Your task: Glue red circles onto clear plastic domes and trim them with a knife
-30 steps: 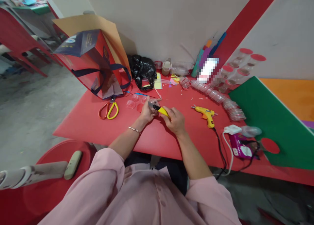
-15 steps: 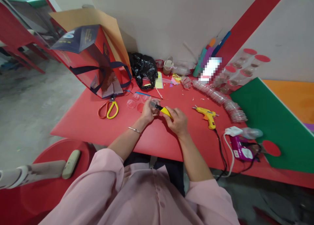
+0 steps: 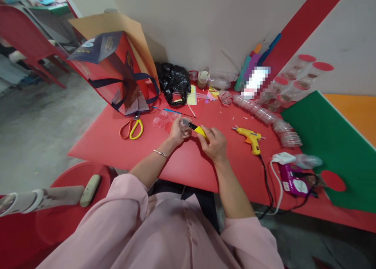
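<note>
My right hand (image 3: 215, 143) is closed round a yellow utility knife (image 3: 201, 131), whose blade points left. My left hand (image 3: 178, 132) grips a small clear plastic cup (image 3: 185, 124), and the blade lies against or just over it; contact is too small to tell. Both hands are above the red table. Beyond the left hand lie several clear plastic pieces (image 3: 158, 122) and a red disc (image 3: 168, 127), partly hidden by the fingers. Scissors (image 3: 132, 129) with one red and one yellow handle rest further left.
A yellow glue gun (image 3: 250, 139) with a black cord lies right. Stacked clear cups (image 3: 286, 132) curve along the back right beside a green board (image 3: 320, 151). A red paper bag (image 3: 117, 73) and a black plastic bag (image 3: 173, 83) stand at the back left.
The view has shifted slightly, so most things sit a little further right. Both hands keep their hold on the cup and knife, with hardly any movement between them.
</note>
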`<action>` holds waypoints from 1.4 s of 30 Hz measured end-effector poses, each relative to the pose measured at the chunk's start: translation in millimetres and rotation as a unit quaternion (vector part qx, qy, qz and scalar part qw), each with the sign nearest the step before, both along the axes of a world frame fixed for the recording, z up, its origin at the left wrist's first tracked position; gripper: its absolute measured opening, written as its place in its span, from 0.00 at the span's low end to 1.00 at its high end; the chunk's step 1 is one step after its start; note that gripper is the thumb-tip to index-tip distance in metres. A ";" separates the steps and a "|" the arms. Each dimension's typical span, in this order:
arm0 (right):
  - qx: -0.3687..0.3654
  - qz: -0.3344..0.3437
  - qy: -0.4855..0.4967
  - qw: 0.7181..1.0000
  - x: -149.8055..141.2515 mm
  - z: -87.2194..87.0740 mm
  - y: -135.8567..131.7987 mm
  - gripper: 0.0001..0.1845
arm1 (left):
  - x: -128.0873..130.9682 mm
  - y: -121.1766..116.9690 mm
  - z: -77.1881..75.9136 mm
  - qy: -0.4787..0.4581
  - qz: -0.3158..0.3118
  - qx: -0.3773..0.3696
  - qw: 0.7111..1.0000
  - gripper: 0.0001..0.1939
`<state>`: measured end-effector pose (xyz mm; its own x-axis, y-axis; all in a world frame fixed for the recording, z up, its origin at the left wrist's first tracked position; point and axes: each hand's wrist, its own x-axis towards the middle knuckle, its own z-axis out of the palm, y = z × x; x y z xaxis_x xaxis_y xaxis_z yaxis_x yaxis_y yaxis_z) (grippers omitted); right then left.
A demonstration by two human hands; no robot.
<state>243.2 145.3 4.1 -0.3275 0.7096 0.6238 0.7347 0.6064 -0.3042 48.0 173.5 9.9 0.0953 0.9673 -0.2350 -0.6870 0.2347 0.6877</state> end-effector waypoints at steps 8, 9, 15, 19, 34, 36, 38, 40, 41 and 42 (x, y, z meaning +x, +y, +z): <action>0.000 0.019 0.003 1.000 -0.9 -0.9 0.2 0.23 | 2.0 -3.5 7.1 -0.014 0.011 -0.015 1.000 0.26; 0.006 0.008 0.007 1.000 -1.3 -1.1 0.4 0.23 | 2.0 -3.2 6.6 -0.017 0.011 -0.020 1.000 0.26; 0.012 0.015 0.013 1.000 -2.2 0.6 -0.4 0.22 | 1.9 -0.9 1.9 -0.015 0.016 -0.012 1.000 0.26; 0.014 -0.019 0.027 0.999 -2.7 0.2 -1.2 0.22 | 2.1 -0.4 1.8 -0.013 0.011 -0.013 1.000 0.26; 0.002 0.013 0.030 0.999 -6.9 -2.4 -4.2 0.21 | 4.6 -1.9 5.4 0.005 0.037 -0.021 0.999 0.28; 0.000 -0.006 0.034 0.999 -7.9 -2.5 -4.5 0.21 | 5.0 -2.1 5.6 -0.001 0.038 -0.030 0.999 0.27; 0.003 -0.030 0.044 0.999 -7.8 -2.4 -4.4 0.21 | 5.2 -2.1 4.9 -0.014 0.037 -0.038 0.999 0.27; 0.008 -0.033 0.052 0.998 -7.0 -2.0 -4.5 0.21 | 5.4 -1.9 3.6 -0.024 0.037 -0.041 0.998 0.26; 0.009 -0.028 0.053 0.998 -6.6 -1.8 -4.7 0.21 | 5.5 -1.7 2.8 -0.026 0.039 -0.038 0.998 0.26; 0.009 -0.021 0.052 0.998 -6.3 -1.7 -4.8 0.21 | 5.7 -1.4 2.0 -0.025 0.041 -0.034 0.998 0.26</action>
